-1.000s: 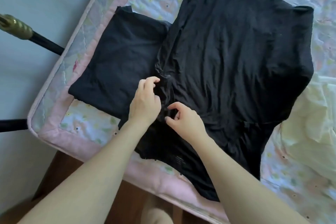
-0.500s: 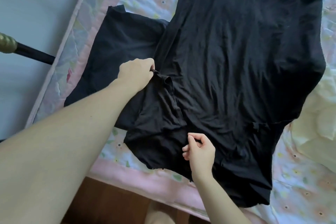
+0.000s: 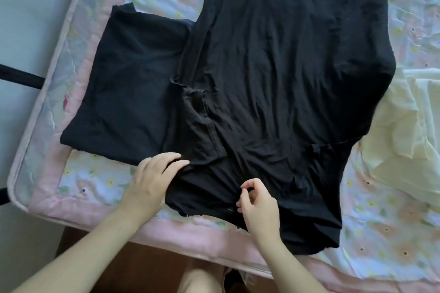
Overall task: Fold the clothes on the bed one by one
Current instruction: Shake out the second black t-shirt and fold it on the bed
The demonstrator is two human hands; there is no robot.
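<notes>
A large black garment (image 3: pixel 285 74) lies spread across the floral bed quilt (image 3: pixel 100 181), with one short sleeve (image 3: pixel 202 131) turned inward near its left side. My left hand (image 3: pixel 152 181) holds the garment's lower left edge, its fingers over the fabric and its thumb hidden. My right hand (image 3: pixel 257 204) pinches a bit of the cloth near the bottom hem with curled fingers. A second black garment (image 3: pixel 123 93), folded into a rectangle, lies to the left, partly under the spread one.
A crumpled cream cloth (image 3: pixel 404 140) lies at the right of the bed. The quilt's pink border (image 3: pixel 166 228) runs along the near edge, above a wooden floor (image 3: pixel 142 266). Black bed-frame bars (image 3: pixel 21 77) stand at the left against the wall.
My left hand has let go of the sleeve and dropped down to the garment's lower left edge. The right hand stays low near the hem, still pinching fabric.
</notes>
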